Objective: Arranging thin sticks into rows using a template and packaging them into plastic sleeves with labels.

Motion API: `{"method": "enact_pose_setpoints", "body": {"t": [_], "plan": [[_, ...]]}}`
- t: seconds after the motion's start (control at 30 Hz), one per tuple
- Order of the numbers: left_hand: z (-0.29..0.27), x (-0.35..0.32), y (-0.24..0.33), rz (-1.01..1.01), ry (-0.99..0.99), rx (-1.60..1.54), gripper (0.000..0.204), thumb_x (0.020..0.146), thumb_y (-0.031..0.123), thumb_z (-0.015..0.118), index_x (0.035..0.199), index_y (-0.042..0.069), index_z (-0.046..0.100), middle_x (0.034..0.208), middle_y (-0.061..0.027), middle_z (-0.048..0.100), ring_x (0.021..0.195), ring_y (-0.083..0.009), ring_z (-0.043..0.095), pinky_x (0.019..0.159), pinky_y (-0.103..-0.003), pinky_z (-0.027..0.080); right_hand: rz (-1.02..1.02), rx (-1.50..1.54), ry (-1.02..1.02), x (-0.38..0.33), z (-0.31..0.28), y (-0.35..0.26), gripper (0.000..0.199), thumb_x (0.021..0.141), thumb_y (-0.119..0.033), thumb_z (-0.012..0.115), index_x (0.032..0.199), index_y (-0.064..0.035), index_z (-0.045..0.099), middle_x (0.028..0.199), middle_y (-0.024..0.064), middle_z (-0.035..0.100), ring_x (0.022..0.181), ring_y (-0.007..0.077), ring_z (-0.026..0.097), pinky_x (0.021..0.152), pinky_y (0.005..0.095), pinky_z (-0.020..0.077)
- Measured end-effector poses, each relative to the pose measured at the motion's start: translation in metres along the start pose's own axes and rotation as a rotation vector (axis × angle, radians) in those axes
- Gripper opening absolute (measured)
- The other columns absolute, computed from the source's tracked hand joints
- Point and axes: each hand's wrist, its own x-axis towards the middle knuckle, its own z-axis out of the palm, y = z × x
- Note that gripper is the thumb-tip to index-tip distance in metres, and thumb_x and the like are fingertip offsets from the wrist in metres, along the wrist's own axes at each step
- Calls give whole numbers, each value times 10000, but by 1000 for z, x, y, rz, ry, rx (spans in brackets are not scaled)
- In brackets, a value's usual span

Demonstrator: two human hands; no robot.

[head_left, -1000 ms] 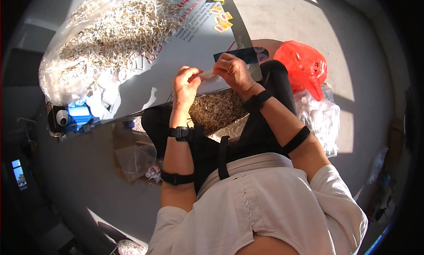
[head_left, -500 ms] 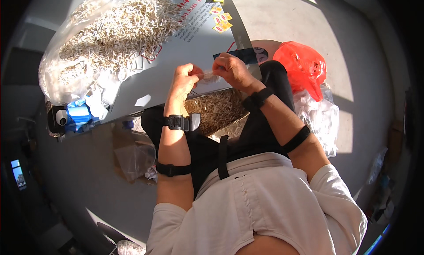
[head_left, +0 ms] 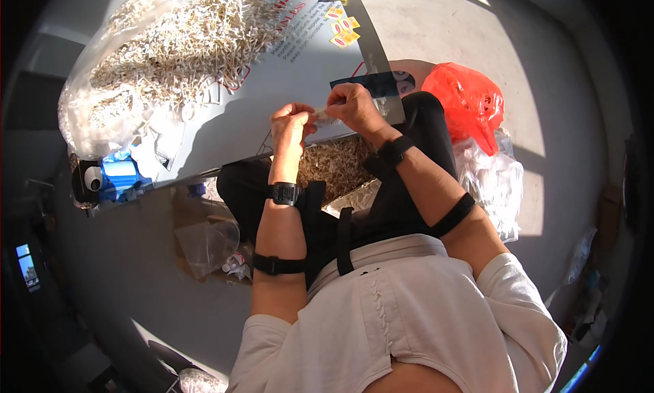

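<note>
Close together above the near edge of the grey table (head_left: 238, 137), my two hands pinch a small clear packet (head_left: 330, 119) that seems to have pale pieces in it. My left hand (head_left: 291, 124) is closed at its left side, fingers bent and tips together. Thumb and fingers of my right hand (head_left: 354, 108) press on its upper right part. Most of the packet is hidden by the fingers. Below them, between my legs, an open box holds many thin pale strips (head_left: 334, 167).
A big clear bag (head_left: 76, 124) spills a heap of thin pale pieces (head_left: 184, 52) at the far left. Several small yellow cards (head_left: 345, 32) lie at the table's far right. Beside my right knee are a red plastic bag (head_left: 463, 107) and white bags (head_left: 494, 189). A blue roll-like item (head_left: 119, 175) sits at the left corner.
My left hand has shifted slightly right and its wrist has turned. My right hand has moved a little; both still pinch the packet.
</note>
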Motion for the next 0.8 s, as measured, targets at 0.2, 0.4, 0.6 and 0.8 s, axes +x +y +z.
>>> {"method": "enact_pose_setpoints", "body": {"t": [0.2,0.4,0.6,0.8], "plan": [[-2,1,13,149,-93,159,72,828,-47,595,865,-20,651,796,-45,643,684,-126,625,554,-256,532,-220,-157,38,2,-2,11,94,727,-47,687,793,5,644,786,129,618,736,271,635,658,338,496],[-6,-4,28,789,-144,1043,94,774,-50,595,851,4,602,761,-95,613,667,-266,632,576,-377,511,-259,-56,-1,-7,-4,10,100,771,-34,675,848,6,625,871,132,597,779,269,627,681,343,495],[2,-4,22,951,-45,1137,129,753,-62,579,811,16,494,792,-144,588,723,-386,607,627,-447,497,-256,-67,-72,-5,-4,6,129,761,-64,710,840,-10,622,861,114,593,777,268,623,689,355,489],[-10,7,11,722,-42,741,107,787,-86,599,837,8,586,721,-36,602,612,-147,568,548,-288,459,-240,-114,-50,4,0,10,144,725,-53,738,825,-14,642,819,115,594,756,265,611,684,356,484]]}}
